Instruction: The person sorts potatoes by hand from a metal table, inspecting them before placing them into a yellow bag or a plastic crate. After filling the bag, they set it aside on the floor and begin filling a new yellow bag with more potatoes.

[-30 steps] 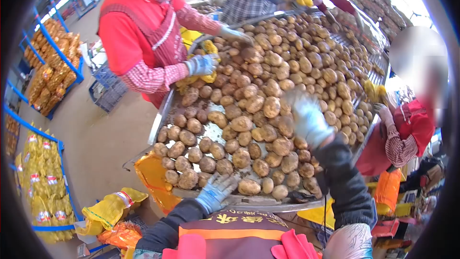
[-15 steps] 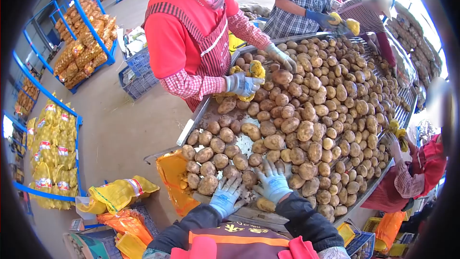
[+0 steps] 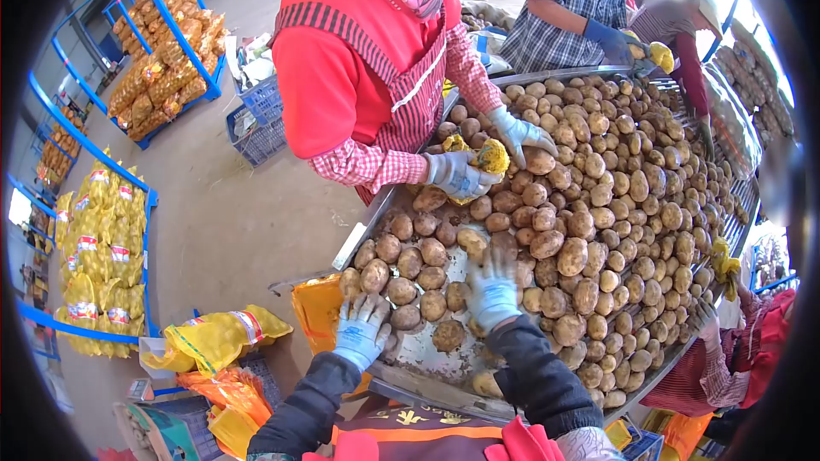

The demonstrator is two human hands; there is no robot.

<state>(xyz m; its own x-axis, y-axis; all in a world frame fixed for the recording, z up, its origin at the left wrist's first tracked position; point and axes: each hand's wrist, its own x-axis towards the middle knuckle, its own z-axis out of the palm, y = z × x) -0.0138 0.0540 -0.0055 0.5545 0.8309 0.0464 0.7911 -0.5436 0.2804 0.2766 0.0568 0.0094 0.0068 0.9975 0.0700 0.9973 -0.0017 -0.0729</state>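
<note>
My left hand (image 3: 362,331), in a pale blue work glove, lies palm down with spread fingers at the near left corner of a metal sorting table (image 3: 431,348). Its fingertips rest against brown potatoes (image 3: 401,291). Farther in, my right hand (image 3: 494,292), gloved alike, reaches forward with fingers stretched out, their tips slightly blurred. It touches potatoes at the edge of the large heap (image 3: 589,222). Between the two hands, one potato (image 3: 448,335) sits on the wet, dirty metal. Neither hand grips anything.
Across the table a co-worker in red holds a yellow cloth (image 3: 492,157) and handles potatoes. Other workers stand along the far and right sides. An orange bag (image 3: 318,312) hangs at the left corner. Yellow net sacks (image 3: 224,340) and a blue crate (image 3: 256,130) stand on the floor.
My left hand has moved left to the table corner, and my right hand has pushed forward. More bare metal shows between them. The opposite co-worker's bare-of-cloth glove now rests on a different potato.
</note>
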